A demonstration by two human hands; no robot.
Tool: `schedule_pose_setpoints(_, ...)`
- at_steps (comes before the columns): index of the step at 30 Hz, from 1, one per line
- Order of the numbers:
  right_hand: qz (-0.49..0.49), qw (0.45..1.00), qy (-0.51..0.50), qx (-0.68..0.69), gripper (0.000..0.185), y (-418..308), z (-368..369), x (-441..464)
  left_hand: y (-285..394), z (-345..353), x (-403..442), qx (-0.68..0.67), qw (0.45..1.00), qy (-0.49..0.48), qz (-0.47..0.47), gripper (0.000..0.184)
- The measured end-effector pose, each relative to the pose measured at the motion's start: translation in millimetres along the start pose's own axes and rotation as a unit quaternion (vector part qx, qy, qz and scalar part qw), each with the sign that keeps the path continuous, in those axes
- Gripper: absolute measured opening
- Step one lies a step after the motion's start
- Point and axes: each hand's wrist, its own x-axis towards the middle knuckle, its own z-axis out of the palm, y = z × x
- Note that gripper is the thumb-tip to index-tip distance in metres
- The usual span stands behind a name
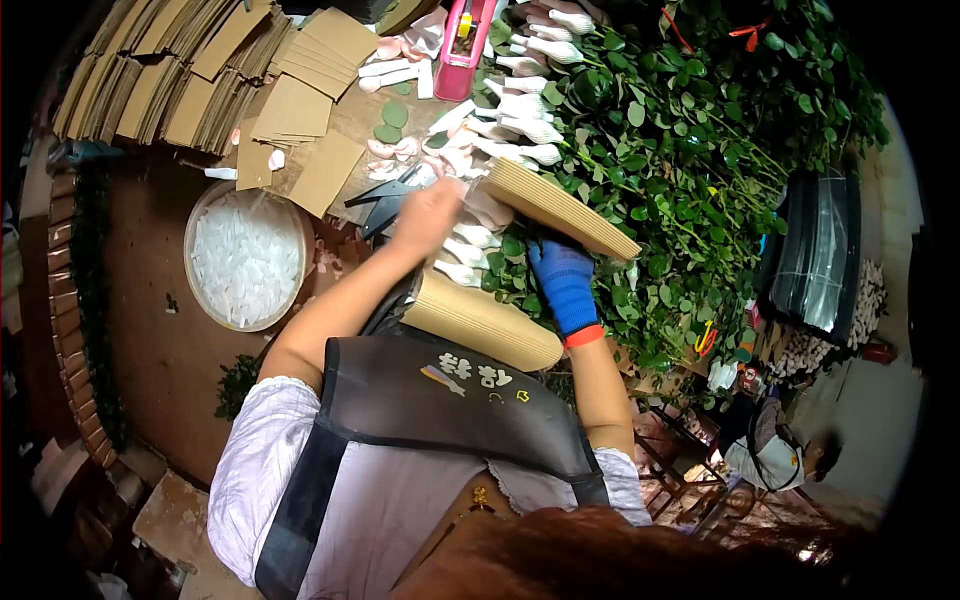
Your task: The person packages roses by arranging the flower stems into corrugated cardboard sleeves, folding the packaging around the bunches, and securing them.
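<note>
My bare left hand [430,213] is closed, its fingertips at the left end of a corrugated cardboard piece [560,208], beside pale pink petals; what they pinch is unclear. My right hand [563,280], in a blue knitted glove with an orange cuff, is among green rose stems just below that cardboard. Its fingertips are partly hidden by leaves. Rose heads in white mesh sleeves [462,262] lie between my hands. Another corrugated cardboard piece [483,318] lies curved nearest my apron. Black-handled scissors [385,203] lie just left of my left hand.
Sleeved roses [540,130] and leafy stems [650,180] cover the right side. A pink tape dispenser [463,50] stands at the back. Stacked cardboard pieces [170,75] fill the upper left. Below them is a round tub [303,262] of white strips. Another person [765,455] is at lower right.
</note>
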Motion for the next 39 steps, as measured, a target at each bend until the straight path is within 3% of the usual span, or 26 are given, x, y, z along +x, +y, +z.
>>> schedule_pose_setpoints(1, -0.009, 1.0, 0.009, 0.004, 0.045, 2.2, 1.7, 0.6, 6.5, -17.8, 7.9, -0.028, 0.999, 0.033, 0.008, 0.026)
schedule_pose_setpoints(3, -0.013, 1.0, 0.016, 0.011, 0.044, 2.6, 3.0, -3.3, -6.9, -50.5, 20.6, 0.106, 0.984, 0.009, 0.144, 0.021)
schedule_pose_setpoints(4, -0.013, 1.0, 0.016, 0.014, 0.044, 0.6, -0.9, -2.4, -5.1, -50.3, 20.5, 0.12, 0.992, -0.03, 0.024, 0.017)
schedule_pose_setpoints(5, -0.012, 1.0, 0.015, 0.017, 0.044, -1.8, -4.0, -2.4, -4.3, -45.7, 16.8, 0.218, 0.972, -0.032, 0.077, 0.022)
schedule_pose_setpoints(8, -0.014, 1.0, 0.022, -0.003, 0.042, -7.3, -2.6, -0.9, 21.4, -20.5, 10.5, 0.301, 0.937, -0.172, -0.046, 0.037)
schedule_pose_setpoints(9, -0.01, 1.0, 0.02, -0.01, 0.042, -7.9, -1.8, -0.4, -9.1, -11.9, 11.9, 0.364, 0.914, -0.14, 0.113, 0.032)
schedule_pose_setpoints(11, -0.008, 0.999, 0.029, -0.032, 0.041, -10.8, -0.6, -0.4, -19.3, -3.8, 11.7, 0.378, 0.904, -0.119, 0.161, 0.027)
schedule_pose_setpoints(14, -0.006, 0.998, 0.042, -0.037, 0.04, -13.8, -1.5, -2.5, -10.6, -5.9, 5.0, 0.258, 0.96, -0.097, 0.041, 0.027)
schedule_pose_setpoints(15, -0.005, 0.998, 0.046, -0.034, 0.04, -15.8, -3.6, -2.6, -20.8, -4.9, 3.1, 0.139, 0.99, -0.006, 0.009, 0.021)
schedule_pose_setpoints(17, -0.003, 1.0, -0.014, 0.002, 0.048, -15.0, -11.8, -2.5, -16.8, -34.2, 16.7, 0.034, 0.997, 0.04, 0.053, 0.018)
schedule_pose_setpoints(19, -0.032, 0.998, -0.022, 0.05, 0.055, -9.8, -20.3, -6.4, -5.3, -45.2, 11.3, 0.068, 0.994, -0.072, 0.04, 0.021)
schedule_pose_setpoints(21, -0.039, 0.997, -0.06, 0.036, 0.069, -8.9, -22.9, -4.9, 4.0, -37.0, -0.4, 0.301, 0.945, -0.126, 0.031, 0.031)
schedule_pose_setpoints(22, -0.026, 0.998, -0.062, 0.02, 0.07, -12.4, -21.1, -5.3, 17.2, -29.4, -3.1, 0.369, 0.917, -0.153, -0.01, 0.042)
schedule_pose_setpoints(23, -0.012, 0.998, -0.065, 0.004, 0.072, -15.8, -19.4, -6.1, 12.2, -24.2, -4.7, 0.381, 0.907, -0.18, 0.012, 0.045)
schedule_pose_setpoints(25, 0.004, 0.997, -0.074, -0.016, 0.069, -22.6, -18.2, -6.6, -5.4, -18.4, -3.2, 0.378, 0.899, -0.201, 0.09, 0.04)
schedule_pose_setpoints(27, 0.041, 0.989, -0.142, 0.001, 0.067, -28.6, -28.9, -5.4, -0.4, -21.1, -6.5, 0.314, 0.928, -0.196, 0.028, 0.035)
schedule_pose_setpoints(29, 0.021, 0.994, -0.112, -0.005, 0.07, -24.4, -21.1, -5.6, -9.0, -32.7, -5.0, 0.245, 0.955, -0.169, -0.011, 0.028)
schedule_pose_setpoints(31, 0.0, 0.996, -0.087, 0.005, 0.075, -19.6, -21.2, -9.0, -17.2, -50.9, -1.3, 0.09, 0.992, -0.071, -0.06, 0.028)
schedule_pose_setpoints(32, 0.005, 0.994, -0.104, 0.033, 0.078, -16.9, -27.6, -10.3, 6.5, -52.6, -4.1, 0.058, 0.996, -0.052, -0.039, 0.025)
schedule_pose_setpoints(33, -0.01, 0.993, -0.12, 0.02, 0.082, -17.0, -34.9, -10.6, -22.0, -63.4, 0.4, 0.044, 0.996, -0.068, 0.048, 0.027)
schedule_pose_setpoints(35, -0.042, 0.987, -0.154, -0.008, 0.088, -21.0, -48.8, -13.3, -0.6, -64.0, -4.7, 0.273, 0.952, -0.135, -0.028, 0.032)
schedule_pose_setpoints(36, -0.055, 0.994, -0.099, 0.006, 0.086, -22.0, -41.3, -16.3, 14.6, -52.8, -10.4, 0.327, 0.933, -0.15, -0.014, 0.039)
schedule_pose_setpoints(37, -0.041, 0.992, -0.121, -0.006, 0.084, -26.5, -40.3, -14.7, 43.0, -40.9, -14.2, 0.348, 0.911, -0.21, -0.069, 0.041)
schedule_pose_setpoints(39, -0.01, 0.986, -0.166, -0.032, 0.079, -37.6, -39.0, -9.9, 7.8, -37.1, -13.1, 0.404, 0.87, -0.282, 0.011, 0.042)
